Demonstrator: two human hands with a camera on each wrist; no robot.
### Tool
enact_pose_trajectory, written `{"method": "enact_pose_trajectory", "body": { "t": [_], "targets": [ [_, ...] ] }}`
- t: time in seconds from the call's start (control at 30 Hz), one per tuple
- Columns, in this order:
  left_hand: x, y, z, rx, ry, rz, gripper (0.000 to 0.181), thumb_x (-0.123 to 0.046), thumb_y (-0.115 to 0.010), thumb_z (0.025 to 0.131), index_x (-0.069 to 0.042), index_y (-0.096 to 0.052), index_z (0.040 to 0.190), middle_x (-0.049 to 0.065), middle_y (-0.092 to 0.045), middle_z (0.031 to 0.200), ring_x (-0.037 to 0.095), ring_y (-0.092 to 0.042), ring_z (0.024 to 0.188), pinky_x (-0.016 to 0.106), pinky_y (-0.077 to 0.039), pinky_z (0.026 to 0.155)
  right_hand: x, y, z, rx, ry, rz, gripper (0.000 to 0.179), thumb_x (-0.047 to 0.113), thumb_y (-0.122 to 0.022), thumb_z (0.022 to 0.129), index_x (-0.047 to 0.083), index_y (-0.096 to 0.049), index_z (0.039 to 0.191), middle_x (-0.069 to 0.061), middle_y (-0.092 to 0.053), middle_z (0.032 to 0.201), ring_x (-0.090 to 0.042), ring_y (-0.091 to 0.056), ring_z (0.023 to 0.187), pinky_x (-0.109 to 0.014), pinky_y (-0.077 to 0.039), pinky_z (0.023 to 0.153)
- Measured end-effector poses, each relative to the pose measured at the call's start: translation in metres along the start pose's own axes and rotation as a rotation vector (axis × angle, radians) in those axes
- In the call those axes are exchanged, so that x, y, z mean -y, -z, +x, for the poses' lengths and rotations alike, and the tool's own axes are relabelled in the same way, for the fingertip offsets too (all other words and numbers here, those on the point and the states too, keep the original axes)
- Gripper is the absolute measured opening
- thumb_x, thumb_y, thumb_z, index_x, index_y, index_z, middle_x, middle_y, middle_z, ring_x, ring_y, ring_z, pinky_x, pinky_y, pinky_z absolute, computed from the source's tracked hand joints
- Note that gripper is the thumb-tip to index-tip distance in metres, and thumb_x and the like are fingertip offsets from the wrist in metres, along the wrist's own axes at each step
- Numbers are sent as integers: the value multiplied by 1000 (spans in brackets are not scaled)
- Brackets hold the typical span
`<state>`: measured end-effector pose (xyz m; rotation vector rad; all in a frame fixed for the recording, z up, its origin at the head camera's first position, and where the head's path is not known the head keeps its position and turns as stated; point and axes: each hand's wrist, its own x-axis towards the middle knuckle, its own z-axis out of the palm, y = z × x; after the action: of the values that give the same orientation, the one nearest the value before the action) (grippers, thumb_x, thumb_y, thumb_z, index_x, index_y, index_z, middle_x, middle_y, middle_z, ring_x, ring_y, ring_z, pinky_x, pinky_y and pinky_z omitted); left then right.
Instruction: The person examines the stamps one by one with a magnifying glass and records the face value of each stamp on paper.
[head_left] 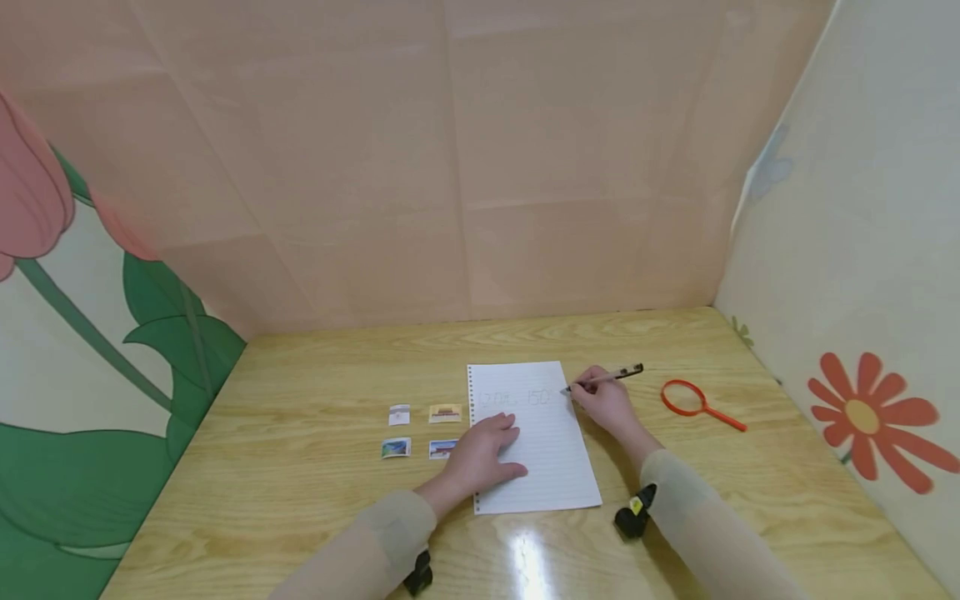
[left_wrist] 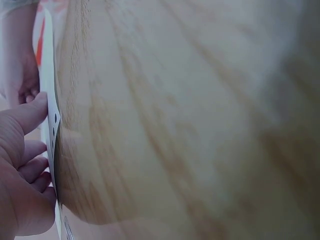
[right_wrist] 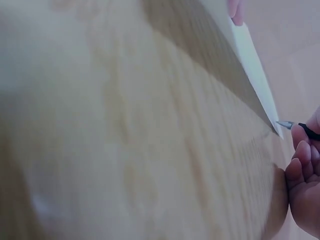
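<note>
A lined sheet of paper (head_left: 551, 467) with punched holes along its left edge lies on the table, with faint handwriting near the top ending in what looks like 150. My left hand (head_left: 483, 454) rests on its left part, fingers spread; in the left wrist view the thumb and fingers (left_wrist: 35, 170) lie against the sheet. A pen (head_left: 626, 371) is pinched in my right hand (head_left: 607, 404), its tip at the sheet's right edge beside the writing. The right wrist view shows the metal pen tip (right_wrist: 285, 124) close over the paper's edge.
Several small stamp-like pictures, such as a yellow one (head_left: 446, 413) and a blue-green one (head_left: 396, 447), lie left of the sheet; one is partly hidden by my left hand. A red magnifying glass (head_left: 705, 406) lies to the right. Walls border the wooden table (head_left: 300, 467).
</note>
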<state>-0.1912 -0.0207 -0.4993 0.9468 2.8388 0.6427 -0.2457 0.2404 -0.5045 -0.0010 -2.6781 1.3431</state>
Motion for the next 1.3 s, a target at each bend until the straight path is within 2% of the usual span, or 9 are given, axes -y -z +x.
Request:
{"method": "enact_pose_trajectory", "body": {
  "t": [0.2, 0.37, 0.63, 0.93, 1.3],
  "targets": [
    [-2, 2, -2, -3, 7, -4, 64, -42, -76, 86, -6, -60, 136, 7, -47, 149, 24, -40, 139, 39, -31, 115, 2, 0, -1, 4, -18, 42, 11, 12, -66, 92, 3, -62, 94, -8, -57, 79, -18, -49, 62, -26, -41, 49],
    [-2, 2, -2, -2, 10, -7, 64, -42, -77, 86, -6, -60, 136, 7, -48, 149, 24, -40, 139, 39, -32, 115, 5, -4, -3, 41, -23, 72, 10, 13, -66, 91, 5, -61, 93, -8, -58, 80, -18, -49, 60, -26, -41, 47],
    [-2, 1, -1, -1, 6, -5, 64, -42, -76, 86, -5, -59, 136, 7, -48, 149, 25, -40, 139, 39, -31, 115, 7, -6, -4, 58, 33, 35, 7, 12, -64, 91, 6, -61, 92, -7, -58, 76, -20, -49, 59, -26, -40, 46],
    [-2, 1, -1, -7, 3, -5, 64, -42, -77, 85, -5, -60, 135, 7, -48, 149, 25, -41, 139, 39, -32, 115, 3, -2, -4, 31, -12, -1, 8, 12, -63, 92, 5, -60, 94, -8, -57, 80, -19, -48, 60, -26, -40, 47],
    [-2, 1, -1, -2, 4, 2, 64, -42, -76, 86, -5, -60, 135, 7, -48, 149, 24, -41, 139, 39, -32, 115, 6, 2, -11, 25, -3, 3, 5, 4, -63, 87, 3, -59, 88, -6, -56, 73, -18, -49, 61, -24, -40, 48]
  ]
}}
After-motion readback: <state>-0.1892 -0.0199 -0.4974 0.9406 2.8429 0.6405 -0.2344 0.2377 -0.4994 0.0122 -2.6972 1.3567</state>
